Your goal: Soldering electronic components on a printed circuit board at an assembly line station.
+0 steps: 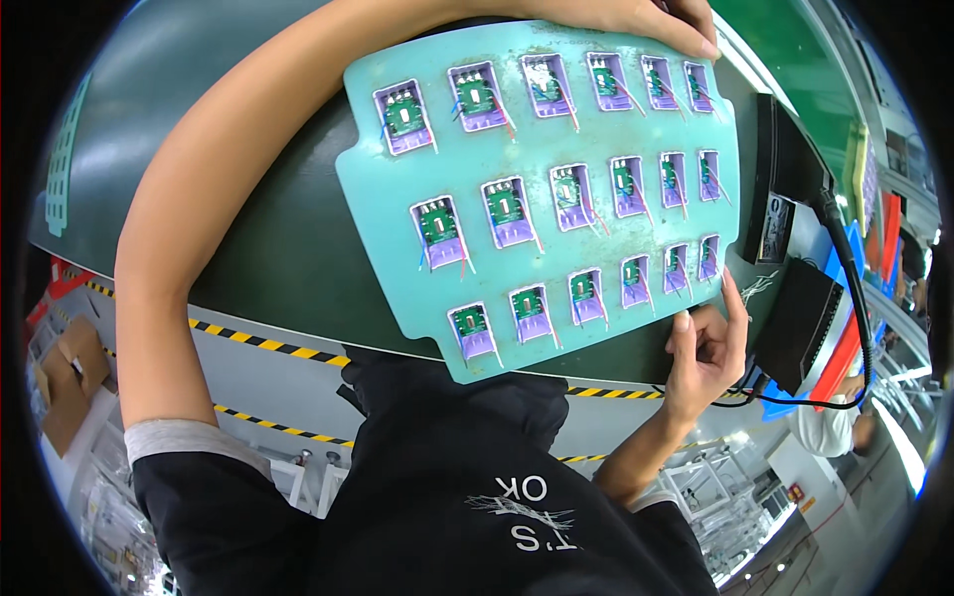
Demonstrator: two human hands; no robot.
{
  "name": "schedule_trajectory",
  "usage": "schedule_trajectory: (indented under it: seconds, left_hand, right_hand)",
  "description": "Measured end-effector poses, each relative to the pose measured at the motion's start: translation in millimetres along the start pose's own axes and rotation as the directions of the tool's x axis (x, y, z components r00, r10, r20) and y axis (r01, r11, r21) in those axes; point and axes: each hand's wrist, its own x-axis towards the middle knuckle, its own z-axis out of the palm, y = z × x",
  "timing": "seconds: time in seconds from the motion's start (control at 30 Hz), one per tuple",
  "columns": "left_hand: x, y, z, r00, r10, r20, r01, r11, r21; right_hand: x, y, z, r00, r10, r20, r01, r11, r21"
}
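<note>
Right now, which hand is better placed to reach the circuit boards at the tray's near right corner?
Likely right. The right hand rests against the near right edge of the teal tray, fingertip beside those circuit boards; the left hand is stretched across, gripping the far edge.

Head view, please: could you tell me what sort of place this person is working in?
Most likely an electronics assembly line. A teal carrier tray holds rows of small green circuit boards in purple holders, it lies on a dark conveyor belt, and yellow-black hazard tape edges the machine frame.
</note>
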Motion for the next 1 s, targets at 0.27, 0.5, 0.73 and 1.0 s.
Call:
schedule_trajectory:
  seconds: [0.27,0.5,0.73,1.0]
  left_hand:
    - [1,1,-1,0.996,-0.077,0.042,0.077,0.997,-0.008]
    - [2,1,-2,0.999,-0.02,0.025,0.019,1.0,0.013]
    - [2,9,0,0.99,-0.137,0.042,0.137,0.991,-0.003]
    - [3,9,1,0.982,-0.185,0.047,0.187,0.981,-0.045]
  right_hand:
    - [0,1,1,1.0,-0.003,-0.011,0.003,1.0,0.006]
    - [1,1,1,1.0,-0.016,-0.021,0.016,1.0,-0.003]
    - [0,4,-1,1.0,-0.016,-0.01,0.016,1.0,0.001]
    - [2,2,-1,1.0,-0.026,-0.004,0.026,1.0,-0.004]
